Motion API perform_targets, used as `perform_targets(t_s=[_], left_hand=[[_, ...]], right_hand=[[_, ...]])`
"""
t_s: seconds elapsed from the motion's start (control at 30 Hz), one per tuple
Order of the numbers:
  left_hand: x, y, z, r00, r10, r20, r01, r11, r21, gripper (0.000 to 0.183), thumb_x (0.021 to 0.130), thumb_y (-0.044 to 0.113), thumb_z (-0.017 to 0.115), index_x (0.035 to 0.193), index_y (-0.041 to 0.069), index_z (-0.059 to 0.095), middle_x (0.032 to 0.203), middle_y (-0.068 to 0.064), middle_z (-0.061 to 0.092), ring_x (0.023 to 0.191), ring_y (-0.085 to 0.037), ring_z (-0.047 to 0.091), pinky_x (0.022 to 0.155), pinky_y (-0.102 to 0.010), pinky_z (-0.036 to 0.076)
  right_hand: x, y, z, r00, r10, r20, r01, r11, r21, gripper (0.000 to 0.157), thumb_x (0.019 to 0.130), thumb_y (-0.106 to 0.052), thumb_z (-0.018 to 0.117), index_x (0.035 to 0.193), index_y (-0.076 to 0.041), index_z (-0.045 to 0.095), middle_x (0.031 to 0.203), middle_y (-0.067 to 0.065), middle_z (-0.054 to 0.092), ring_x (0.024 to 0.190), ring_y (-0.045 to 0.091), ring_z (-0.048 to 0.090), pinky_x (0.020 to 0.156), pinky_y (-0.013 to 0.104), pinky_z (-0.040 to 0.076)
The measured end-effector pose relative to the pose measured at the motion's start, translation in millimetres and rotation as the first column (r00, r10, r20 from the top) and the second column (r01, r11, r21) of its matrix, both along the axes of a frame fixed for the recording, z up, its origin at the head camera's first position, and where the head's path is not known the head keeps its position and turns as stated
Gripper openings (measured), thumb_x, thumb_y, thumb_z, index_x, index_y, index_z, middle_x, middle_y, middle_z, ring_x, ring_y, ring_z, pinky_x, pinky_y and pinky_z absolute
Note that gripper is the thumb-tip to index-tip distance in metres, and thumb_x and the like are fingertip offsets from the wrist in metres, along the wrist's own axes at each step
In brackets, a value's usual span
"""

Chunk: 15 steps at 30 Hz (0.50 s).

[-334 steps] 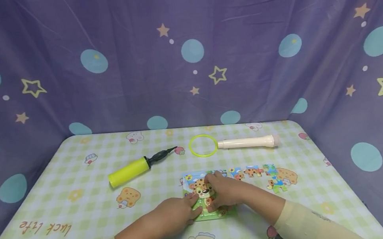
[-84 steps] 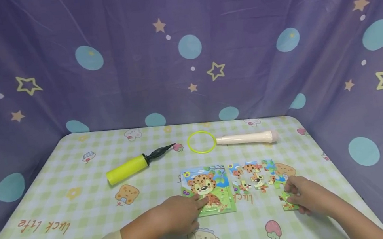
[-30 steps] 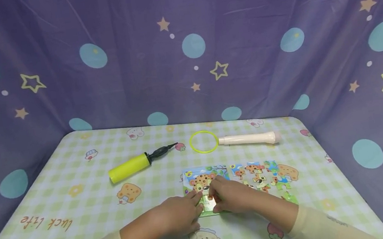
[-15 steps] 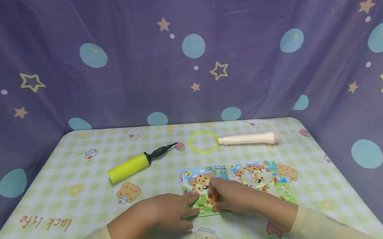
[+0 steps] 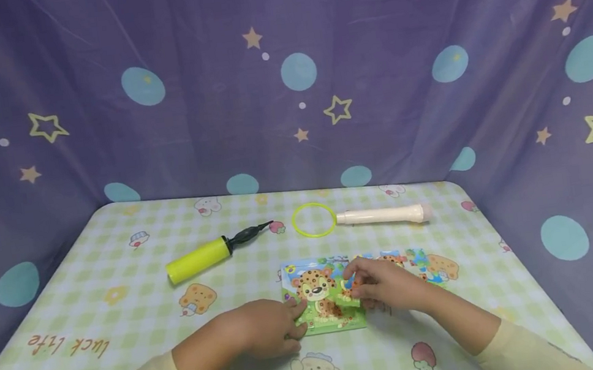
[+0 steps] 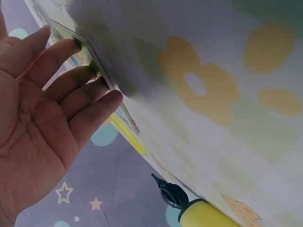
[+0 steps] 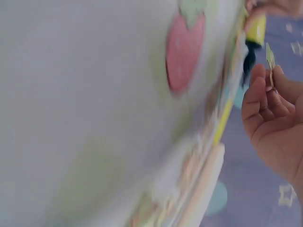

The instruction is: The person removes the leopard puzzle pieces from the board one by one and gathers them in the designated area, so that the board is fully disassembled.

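Note:
A leopard jigsaw puzzle board (image 5: 320, 325) lies flat on the table. My left hand (image 5: 267, 329) rests at its lower left, thumb and fingertips on the border. The left wrist view shows that hand (image 6: 42, 109) with relaxed fingers reaching over the thin board edge (image 6: 106, 75). Above the board's right side, my right hand (image 5: 389, 285) pinches a green-edged puzzle piece (image 5: 351, 300) between thumb and fingers. In the right wrist view the piece (image 7: 270, 56) stands edge-on, raised in the fingertips. Loose puzzle pieces (image 5: 417, 256) lie to the right, partly hidden behind the right hand.
Behind the board lie a yellow hand pump (image 5: 200, 261) with a black nozzle, a yellow-green ring (image 5: 295, 225) and a cream-coloured tube (image 5: 380, 216). A checked cloth (image 5: 142, 327) covers the table. A purple curtain (image 5: 202, 141) hangs around its back and sides.
My right hand has lifted off the board's lower middle and moved right, carrying a puzzle piece. The left hand stays at the border. More loose pieces lay to the right 2.8 s ago than 11.1 s ago.

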<state>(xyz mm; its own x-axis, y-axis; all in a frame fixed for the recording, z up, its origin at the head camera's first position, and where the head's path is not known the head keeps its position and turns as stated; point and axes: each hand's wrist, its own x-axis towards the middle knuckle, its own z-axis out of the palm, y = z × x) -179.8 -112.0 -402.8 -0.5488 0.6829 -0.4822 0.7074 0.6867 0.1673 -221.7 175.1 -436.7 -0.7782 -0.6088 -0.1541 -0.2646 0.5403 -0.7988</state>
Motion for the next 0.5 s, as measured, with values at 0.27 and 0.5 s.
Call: perform_targets(t_s=[0.27,0.5], left_hand=[[-0.1,-1,-0.5,1.0,0.022,0.008,-0.022,0.999,0.023,0.044,0.099,0.044,0.052,0.141,0.03,0.055,0.161,-0.003,0.028,0.147,-0.023,0.03,0.117,-0.038,0.031],[-1.5,-1,-3.5,1.0,0.027,0.014,-0.027,1.0,0.016,0.043,0.099,0.045,0.052,0.14,0.031,0.055,0.161,-0.002,0.028,0.147,-0.023,0.029,0.118,-0.038,0.031]], right_hand=[[-3.7,56,17.7,0.997,-0.069,0.037,0.067,0.996,0.052,0.014,0.099,-0.027,0.06,0.106,-0.016,0.058,0.082,0.013,0.062,0.064,0.035,0.06,0.053,0.038,0.051],[1.9,89,12.5,0.995,-0.021,0.096,0.008,0.991,0.136,0.013,0.097,-0.023,0.062,0.104,-0.013,0.061,0.077,0.014,0.062,0.061,0.032,0.06,0.05,0.032,0.049]])
